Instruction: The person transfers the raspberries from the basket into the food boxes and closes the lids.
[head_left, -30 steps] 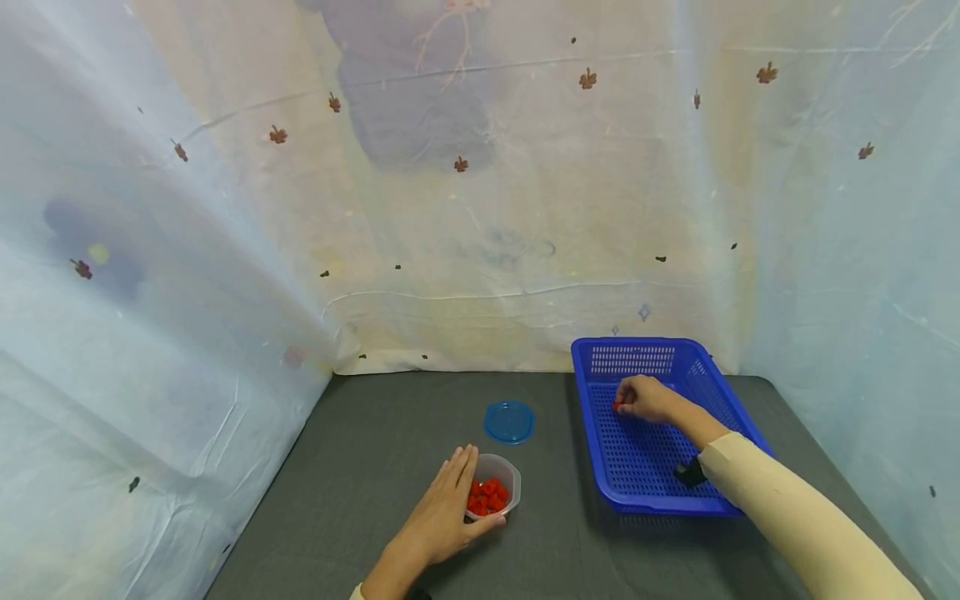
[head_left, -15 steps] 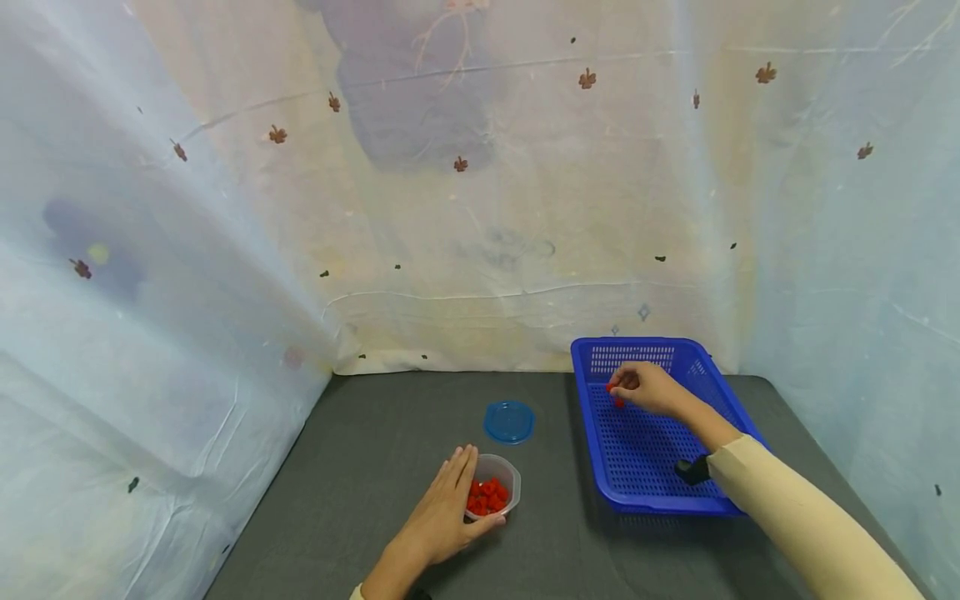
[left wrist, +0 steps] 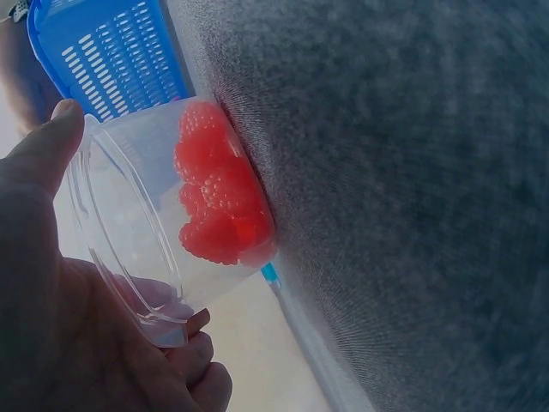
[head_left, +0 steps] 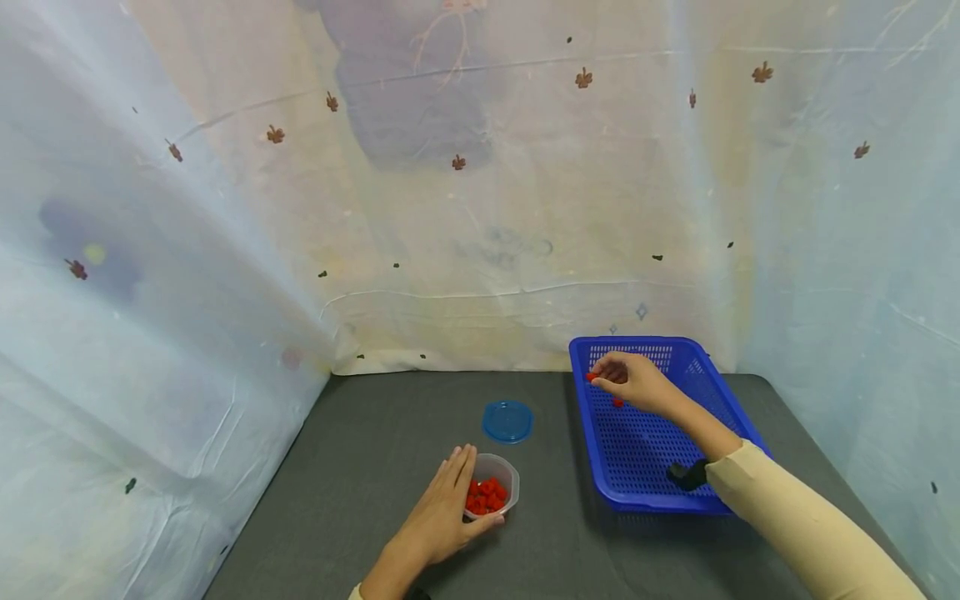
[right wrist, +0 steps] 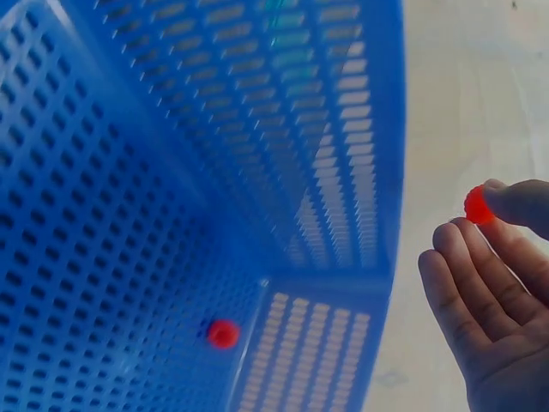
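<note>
My left hand (head_left: 442, 512) holds a clear plastic container (head_left: 512, 475), its fingers along the left side and its thumb across the near side. Several red raspberries (head_left: 487, 497) lie in the bottom; in the left wrist view they show through the wall (left wrist: 214, 193). Over the far left of the blue basket (head_left: 645, 505), my right hand (head_left: 633, 383) pinches one raspberry (right wrist: 478, 206) between thumb and fingertips. In the right wrist view it appears beyond the basket's rim. Another raspberry (head_left: 618, 402) lies on the basket floor.
A round blue lid (head_left: 507, 422) lies flat behind the container. Dark grey cloth (head_left: 375, 467) covers the table. A pale patterned sheet (head_left: 487, 250) hangs behind and at both sides. A black strap end (head_left: 686, 475) hangs from the right wrist over the basket.
My right hand has risen from the basket floor and moved left with the pinched raspberry, and another raspberry on the floor has come into sight. The left hand stays at the container.
</note>
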